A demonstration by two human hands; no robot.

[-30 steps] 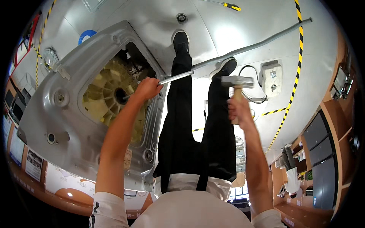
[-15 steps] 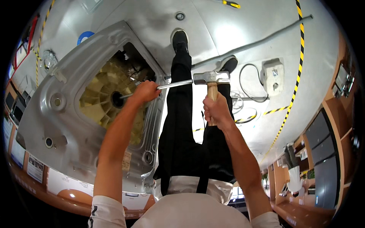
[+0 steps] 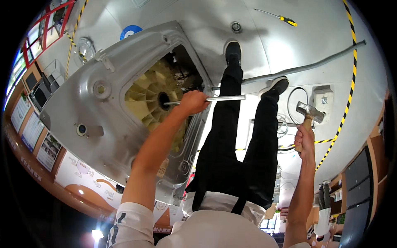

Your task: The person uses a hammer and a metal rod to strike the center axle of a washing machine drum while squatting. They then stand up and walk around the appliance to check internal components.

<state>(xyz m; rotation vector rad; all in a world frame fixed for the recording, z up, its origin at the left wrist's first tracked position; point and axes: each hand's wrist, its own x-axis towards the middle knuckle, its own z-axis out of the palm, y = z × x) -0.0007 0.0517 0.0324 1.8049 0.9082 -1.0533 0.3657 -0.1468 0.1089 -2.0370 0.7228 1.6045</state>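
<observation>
My left hand [image 3: 193, 102] is closed around a shiny metal rod [image 3: 227, 98]. The rod's left end sits at the dark round hub [image 3: 163, 99] in a yellowish ribbed plastic tub base [image 3: 138, 97]; whether it goes inside I cannot tell. This base shows through the opening of a grey metal machine casing [image 3: 111, 136] lying on its side to my left. Out to the right, my right hand [image 3: 305, 140] grips a hammer [image 3: 310, 113] by its wooden handle. The metal head is raised well apart from the rod's free end.
Ahead on the floor lie a yellow-and-black screwdriver [image 3: 288, 20] and a small metal ring [image 3: 236, 27]. A long grey hose [image 3: 306, 67] crosses beyond my feet. A pale box [image 3: 323, 101] with a black cable stands right, near striped tape [image 3: 349, 91]. Another person [image 3: 322, 215] is at lower right.
The hammer has swung away from the rod's free end, out to the right. My left hand keeps hold of the rod at the hub. The whole view has shifted.
</observation>
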